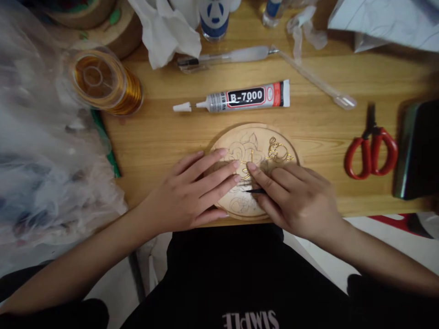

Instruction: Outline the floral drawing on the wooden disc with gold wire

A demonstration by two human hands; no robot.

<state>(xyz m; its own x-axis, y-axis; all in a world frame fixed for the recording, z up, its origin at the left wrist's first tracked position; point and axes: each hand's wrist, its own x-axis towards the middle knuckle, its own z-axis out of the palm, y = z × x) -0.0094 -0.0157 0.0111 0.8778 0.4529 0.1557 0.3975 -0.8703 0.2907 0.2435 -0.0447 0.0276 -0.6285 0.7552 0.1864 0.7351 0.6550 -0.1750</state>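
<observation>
Table [154, 132] of light wood bears a round board [252, 132] at its near edge. Across it, the left hand [190, 192] lies open, while the right hand [295, 196] pinches a dark pointed tool [255, 191], index fingertip at gold wire [244, 171].

- Right now the left side of the round board [264, 131] is covered by the left hand [194, 194], its lower right by the right hand [302, 196].
- The rear of the dark pointed tool [254, 191] is hidden in the right hand; its kind can't be told.
- Up top, the blue-labelled bottle [214, 22] and the white sheets [391, 23] are cut off.
- Over at left, the clear plastic [44, 151] is blurred and cropped.
- The black object [418, 151] is cut by the right edge.
</observation>
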